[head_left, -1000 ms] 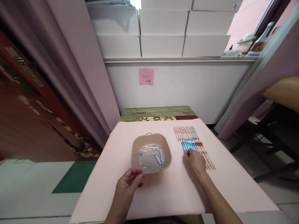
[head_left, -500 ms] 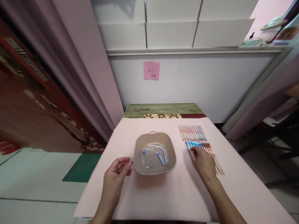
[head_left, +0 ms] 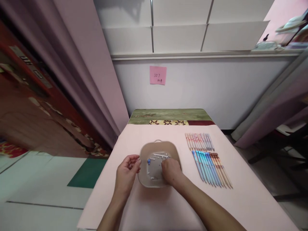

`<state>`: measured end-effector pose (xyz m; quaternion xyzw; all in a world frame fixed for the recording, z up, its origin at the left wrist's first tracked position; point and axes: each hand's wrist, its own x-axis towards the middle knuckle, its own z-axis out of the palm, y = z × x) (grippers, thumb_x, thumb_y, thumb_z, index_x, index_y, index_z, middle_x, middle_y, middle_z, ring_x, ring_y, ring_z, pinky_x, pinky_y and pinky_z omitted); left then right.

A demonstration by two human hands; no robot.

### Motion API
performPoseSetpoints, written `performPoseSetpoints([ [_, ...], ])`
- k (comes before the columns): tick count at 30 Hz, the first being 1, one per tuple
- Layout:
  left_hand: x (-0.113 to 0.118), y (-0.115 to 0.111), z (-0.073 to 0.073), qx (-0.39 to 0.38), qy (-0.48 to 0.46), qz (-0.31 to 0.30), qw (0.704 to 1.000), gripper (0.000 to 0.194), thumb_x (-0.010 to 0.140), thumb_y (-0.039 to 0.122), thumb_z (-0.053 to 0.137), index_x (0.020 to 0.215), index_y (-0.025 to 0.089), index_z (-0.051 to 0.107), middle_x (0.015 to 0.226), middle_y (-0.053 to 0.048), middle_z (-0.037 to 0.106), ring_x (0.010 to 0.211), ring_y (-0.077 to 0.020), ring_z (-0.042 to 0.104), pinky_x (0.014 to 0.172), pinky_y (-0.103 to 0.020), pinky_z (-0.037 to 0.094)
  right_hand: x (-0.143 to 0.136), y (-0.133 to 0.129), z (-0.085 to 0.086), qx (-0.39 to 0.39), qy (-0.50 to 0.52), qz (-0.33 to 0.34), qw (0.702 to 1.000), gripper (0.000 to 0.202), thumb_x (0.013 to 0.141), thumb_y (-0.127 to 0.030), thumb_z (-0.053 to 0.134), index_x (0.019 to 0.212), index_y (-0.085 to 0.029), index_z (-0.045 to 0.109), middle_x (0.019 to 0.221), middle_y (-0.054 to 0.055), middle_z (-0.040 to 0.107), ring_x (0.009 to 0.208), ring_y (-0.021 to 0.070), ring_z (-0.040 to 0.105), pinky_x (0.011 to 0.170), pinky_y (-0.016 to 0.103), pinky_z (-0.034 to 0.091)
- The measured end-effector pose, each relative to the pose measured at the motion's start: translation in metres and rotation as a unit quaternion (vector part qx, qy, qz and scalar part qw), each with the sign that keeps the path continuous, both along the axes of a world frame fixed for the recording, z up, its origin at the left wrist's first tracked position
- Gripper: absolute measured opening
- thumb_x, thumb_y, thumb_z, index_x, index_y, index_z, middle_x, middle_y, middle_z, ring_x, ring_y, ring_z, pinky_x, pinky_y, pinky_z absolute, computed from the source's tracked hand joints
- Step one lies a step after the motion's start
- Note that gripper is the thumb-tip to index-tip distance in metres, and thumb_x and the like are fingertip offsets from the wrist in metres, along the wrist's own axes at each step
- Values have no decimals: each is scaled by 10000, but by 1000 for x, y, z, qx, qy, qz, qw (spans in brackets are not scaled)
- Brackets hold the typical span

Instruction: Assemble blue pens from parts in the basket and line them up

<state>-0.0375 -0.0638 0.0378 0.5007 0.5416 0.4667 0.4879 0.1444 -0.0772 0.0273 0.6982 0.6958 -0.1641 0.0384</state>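
Beige plastic forms the basin (head_left: 144, 180), a rounded square that sits on the pink-covered surface (head_left: 247, 195), its small loop handle on the far rim. Inside, a white stick (head_left: 160, 155) lies almost crosswise near the far wall, its long axis running left to right and its right end slightly nearer the person. A small blue piece (head_left: 149, 161) lies in the left half, its longer side pointing roughly away from the person, with white bits scattered about the floor of the basin.

To the right of the basin, the front row of pens (head_left: 209, 170) lies side by side, blue ones on the left and brown ones on the right. Their clip ends face away; their long axes slant so that the pointed ends come nearer and farther right. Beyond them, the back row of pens (head_left: 199, 142), paler, slants the same way.

The right hand (head_left: 171, 171) reaches into the basin from the near right, back of the hand up and forearm angled leftward; its fingertips are hidden, so their spread and any grip cannot be told. The left hand (head_left: 128, 168) is by the left rim, thumb and forefinger drawn close; whether they pinch anything cannot be told.
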Motion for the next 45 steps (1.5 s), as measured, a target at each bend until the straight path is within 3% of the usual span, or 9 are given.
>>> performPoseSetpoints([
  [14,8,8,7,-36,-29,-51,998,232,738,340,677,870,160,612,670,13,610,567,-107,544,539,-226,454,18,10,-10,2,-24,-35,999,312,828,-35,438,968,-99,709,935,194,705,901,257,686,752,304,515],
  [20,9,5,7,-55,-30,-85,994,212,736,337,673,835,157,617,624,20,595,550,-105,540,515,-216,446,2,11,-13,-4,-24,-35,999,328,799,-19,441,935,-101,728,920,193,717,869,272,696,721,319,522],
  [26,13,0,-1,-79,-66,-72,992,235,694,328,713,824,152,627,648,11,613,555,-112,563,508,-223,481,-1,9,-1,25,-17,-47,998,261,831,-134,480,958,-102,705,895,186,719,852,289,693,716,343,515],
  [29,23,-2,-2,-119,-115,-63,984,298,655,341,750,851,143,646,752,-28,654,611,-140,605,529,-261,534,4,9,11,84,99,-67,989,255,870,-277,493,997,-138,665,844,125,723,792,239,691,695,307,506],
  [33,39,-4,4,-167,-186,-85,965,354,684,369,742,930,124,675,880,-103,698,744,-203,674,597,-292,565,4,7,17,92,413,-59,904,237,862,-351,527,909,-164,664,705,30,705,601,137,646,548,202,471],
  [36,43,-2,7,-177,-252,-71,949,305,654,314,780,868,119,685,850,-93,711,741,-200,686,626,-282,565,4,6,17,108,473,-59,872,240,820,-373,587,882,-162,682,729,30,709,623,136,639,546,198,470],
  [39,34,3,6,-196,-307,-18,931,234,649,240,792,814,120,678,773,-66,713,662,-159,676,622,-262,570,12,11,18,124,440,-43,888,269,845,-336,551,1015,-171,677,773,31,717,625,135,637,584,214,482],
  [43,16,8,9,-198,-328,39,923,99,736,171,723,787,106,666,736,-59,703,598,-119,654,562,-208,563,25,29,11,147,162,-44,975,272,885,-209,441,993,-176,688,953,63,717,841,157,648,763,230,461],
  [45,9,8,11,-210,-334,38,918,69,775,157,684,802,95,671,732,-54,695,562,-96,633,519,-180,547,25,37,2,113,71,-36,990,271,864,-153,442,904,-146,711,947,101,718,877,195,648,792,256,449],
])
